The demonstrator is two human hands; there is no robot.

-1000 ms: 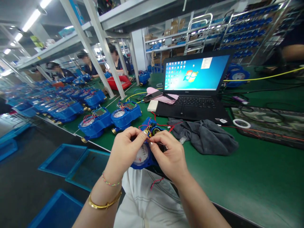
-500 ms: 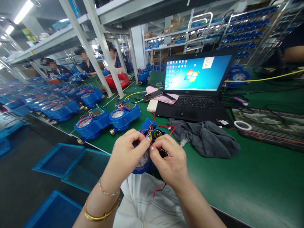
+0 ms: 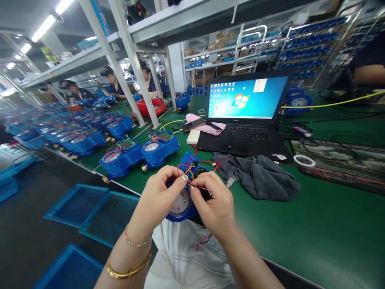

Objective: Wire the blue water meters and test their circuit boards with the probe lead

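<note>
A blue water meter [image 3: 182, 204] with a round dial lies at the table's front edge, partly hidden under both hands. Thin coloured wires [image 3: 189, 165] rise from its opened upper part. Between its thumb and forefinger my left hand [image 3: 162, 194] pinches a small yellowish round part [image 3: 185, 177]. My right hand [image 3: 215, 198] is closed at the fingertips on thin wires right beside that part. A loose red and black wire end [image 3: 202, 241] hangs below, over light trousers.
Two more blue meters [image 3: 122, 156] stand to the left, with rows of others beyond. A laptop [image 3: 246, 100], a grey cloth [image 3: 261, 176] and a white ring [image 3: 304, 161] lie ahead and right. Blue trays [image 3: 75, 204] are at lower left. Several people sit further back.
The view has shifted slightly. My fingertips have moved a little apart, and the small yellowish part shows more clearly at my left thumb. Both hands stay over the meter.
</note>
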